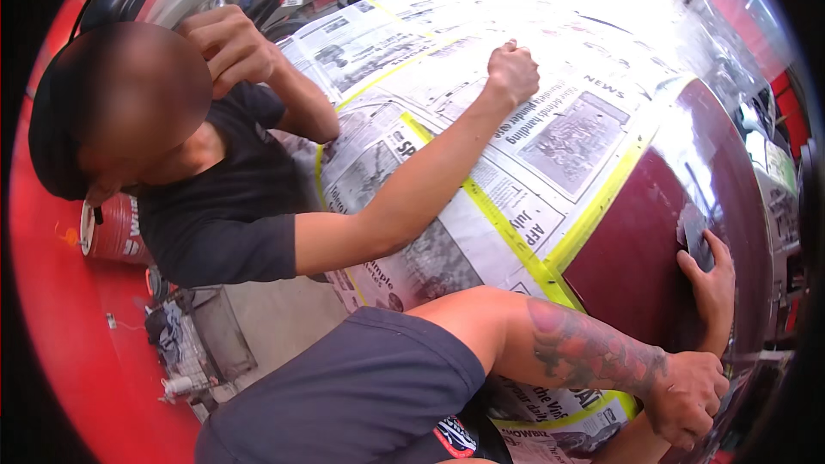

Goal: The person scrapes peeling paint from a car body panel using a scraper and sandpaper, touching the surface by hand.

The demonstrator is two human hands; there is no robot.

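Observation:
My right hand (711, 279) presses a dark grey folded piece of sandpaper (693, 230) against a bare maroon car panel (623, 223), thumb on one side and fingers on the other. Across my right forearm lies my left hand (687, 399), its fingers curled round it; my tattooed left arm reaches over from the lower left. Newspaper sheets (571, 142) cover the panel beside the maroon area. Yellow-green masking tape (601, 198) edges them and borders the bare paint.
At the left a person in a black shirt (228, 198) and cap leans over the papered panel, a closed fist (514, 73) on the newspaper and the other hand raised near the head. A red bucket (116, 228) and some clutter (185, 352) are on the red floor (82, 326).

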